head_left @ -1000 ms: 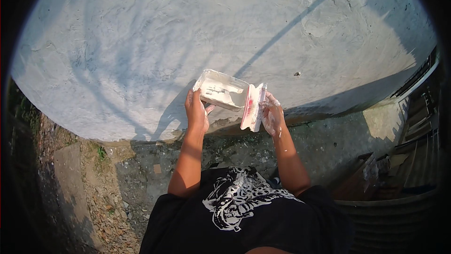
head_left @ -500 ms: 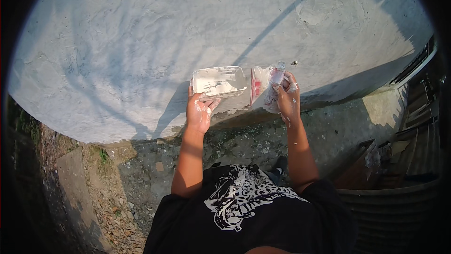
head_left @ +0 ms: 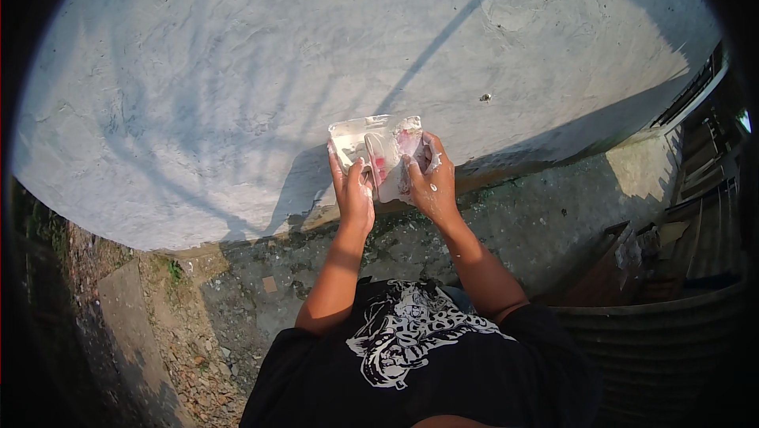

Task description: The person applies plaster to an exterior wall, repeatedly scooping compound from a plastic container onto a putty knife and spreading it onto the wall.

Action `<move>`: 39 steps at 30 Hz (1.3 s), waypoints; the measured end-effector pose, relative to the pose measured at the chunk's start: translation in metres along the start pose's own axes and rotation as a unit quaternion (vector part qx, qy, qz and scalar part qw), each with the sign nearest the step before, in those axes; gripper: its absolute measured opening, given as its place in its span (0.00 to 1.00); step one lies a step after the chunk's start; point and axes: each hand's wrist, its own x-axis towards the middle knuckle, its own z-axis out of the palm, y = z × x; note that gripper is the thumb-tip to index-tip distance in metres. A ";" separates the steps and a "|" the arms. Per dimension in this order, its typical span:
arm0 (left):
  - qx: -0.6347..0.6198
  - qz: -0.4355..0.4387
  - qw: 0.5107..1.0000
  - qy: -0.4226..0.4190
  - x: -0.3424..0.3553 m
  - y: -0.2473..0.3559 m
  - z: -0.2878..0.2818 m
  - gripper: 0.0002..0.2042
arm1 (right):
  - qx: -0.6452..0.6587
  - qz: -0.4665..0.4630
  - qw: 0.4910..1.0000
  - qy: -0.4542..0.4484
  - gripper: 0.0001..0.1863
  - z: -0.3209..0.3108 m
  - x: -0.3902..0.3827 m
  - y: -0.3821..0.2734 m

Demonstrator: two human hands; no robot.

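My left hand (head_left: pixel 356 198) is closed on a translucent rectangular plastic container (head_left: pixel 349 140) with white paste inside and on its rim. My right hand (head_left: pixel 433 187) grips a thin, bent plastic piece (head_left: pixel 409 142) with red patches and white smears. The piece overlaps the container's right part. White paste spots my fingers. Both things are held in front of a pale, roughly coated wall (head_left: pixel 237 48); whether either touches it I cannot tell.
A concrete ground strip (head_left: pixel 522 222) runs along the wall's foot. Rubble and a slab (head_left: pixel 126 321) lie at lower left. At right stand corrugated sheets (head_left: pixel 648 329), boards (head_left: pixel 601 262) and a white pipe (head_left: pixel 696 96) along the wall's edge.
My right hand has moved up and then back left with the plastic piece, bringing it against the container. My left hand has shifted rightward with the container.
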 end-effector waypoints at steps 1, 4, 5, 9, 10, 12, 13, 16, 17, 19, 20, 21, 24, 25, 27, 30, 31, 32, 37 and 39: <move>0.001 -0.001 1.000 -0.002 -0.002 0.000 0.000 0.34 | 0.042 0.015 0.999 -0.010 0.21 0.002 0.001 0.001; -0.028 0.033 0.999 -0.014 -0.003 0.001 -0.001 0.34 | 0.154 0.094 0.984 -0.009 0.23 -0.009 0.013 -0.005; -0.011 0.017 1.000 0.005 -0.004 0.002 -0.003 0.34 | 0.222 0.159 0.962 -0.003 0.24 -0.019 0.019 -0.008; 0.031 -0.001 0.999 0.017 -0.007 0.006 -0.011 0.34 | 0.134 0.130 0.982 0.005 0.27 -0.069 0.048 0.002; 0.036 0.001 0.999 0.011 -0.005 0.005 -0.013 0.33 | 0.052 0.091 0.994 -0.027 0.28 -0.081 0.055 0.011; 0.030 -0.002 1.000 0.008 -0.003 0.004 -0.016 0.32 | -0.031 0.052 0.996 -0.060 0.29 -0.089 0.065 0.008; 0.006 -0.010 1.000 -0.008 -0.003 0.005 -0.017 0.31 | -0.094 0.060 0.990 -0.084 0.30 -0.094 0.068 0.005; -0.014 -0.013 0.999 -0.029 0.000 0.001 -0.017 0.29 | -0.162 0.048 0.976 -0.136 0.31 -0.096 0.074 -0.006; -0.008 -0.008 0.999 -0.034 0.000 -0.001 -0.016 0.29 | -0.167 0.030 0.972 -0.163 0.32 -0.095 0.074 -0.007; 0.001 -0.006 0.999 -0.045 0.002 -0.004 -0.012 0.29 | -0.165 -0.020 0.970 -0.178 0.32 -0.090 0.074 -0.003; 0.010 -0.002 0.999 -0.052 0.001 -0.005 -0.011 0.29 | -0.162 -0.070 0.965 -0.195 0.33 -0.085 0.073 -0.004; 0.011 -0.003 0.999 -0.053 0.002 -0.006 -0.011 0.29 | -0.161 -0.070 0.965 -0.194 0.33 -0.081 0.071 -0.007; 0.040 -0.002 0.998 -0.041 0.004 -0.014 -0.009 0.29 | -0.210 0.030 0.946 -0.245 0.36 -0.066 0.066 -0.021; 0.040 -0.012 0.998 -0.044 0.004 -0.016 -0.008 0.30 | -0.216 0.045 0.936 -0.276 0.34 -0.060 0.067 -0.026; 0.054 -0.019 0.998 -0.026 0.001 -0.018 0.001 0.25 | -0.199 0.038 0.932 -0.301 0.36 -0.058 0.070 -0.024; 0.083 -0.056 0.995 -0.002 0.004 -0.016 -0.007 0.23 | -0.145 0.054 0.942 -0.297 0.36 -0.072 0.080 -0.033; 0.083 -0.056 0.995 -0.001 0.004 -0.015 -0.008 0.23 | -0.146 0.055 0.942 -0.298 0.36 -0.079 0.084 -0.036; 0.093 -0.048 0.995 0.007 0.001 -0.009 -0.005 0.21 | -0.119 0.052 0.948 -0.290 0.33 -0.087 0.087 -0.040; 0.175 -0.047 0.981 0.064 -0.002 0.007 0.009 0.16 | -0.079 0.008 0.971 -0.227 0.22 -0.116 0.100 -0.028; 0.202 0.008 0.979 0.039 0.009 -0.003 -0.008 0.16 | -0.088 -0.078 0.961 -0.252 0.22 -0.113 0.102 -0.029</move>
